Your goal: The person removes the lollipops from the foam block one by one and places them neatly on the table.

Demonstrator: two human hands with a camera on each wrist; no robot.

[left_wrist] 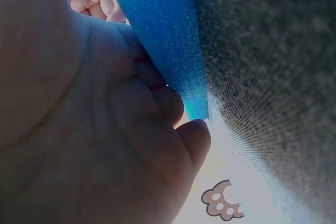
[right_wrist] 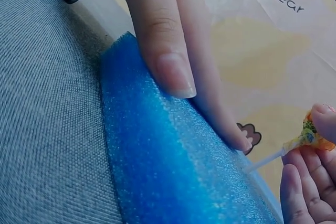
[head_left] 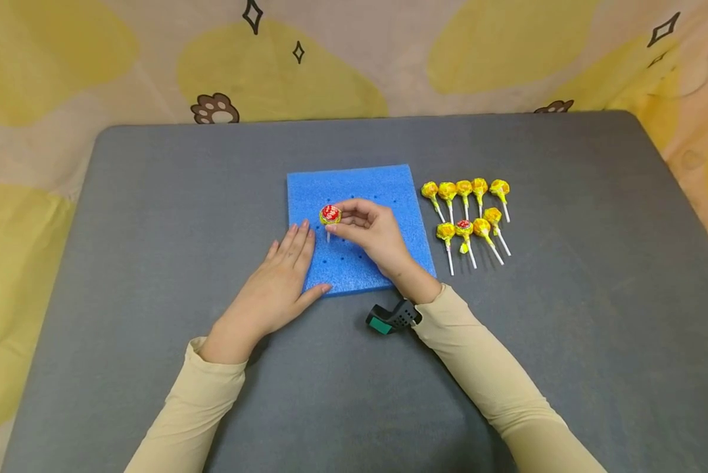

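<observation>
A lollipop (head_left: 330, 214) with a red-and-yellow wrapper is pinched by its head between the thumb and fingers of my right hand (head_left: 373, 231). Its white stick points down at the blue foam block (head_left: 359, 180), which has rows of small holes. In the right wrist view, the stick of the lollipop (right_wrist: 308, 134) meets the foam's top face; whether it sits in a hole, I cannot tell. My left hand (head_left: 277, 289) lies with straight fingers on the block's left edge, thumb at the front edge. In the left wrist view, its palm hides part of the foam (left_wrist: 163, 24).
Right of the foam, several yellow-wrapped lollipops (head_left: 463, 188) lie in two rows, sticks toward me. One front-row lollipop (head_left: 464, 227) shows a red top. A black wrist device (head_left: 394, 318) with a green patch sits at my right wrist. Behind the grey table (head_left: 182, 197) hangs a patterned cloth (head_left: 330, 85).
</observation>
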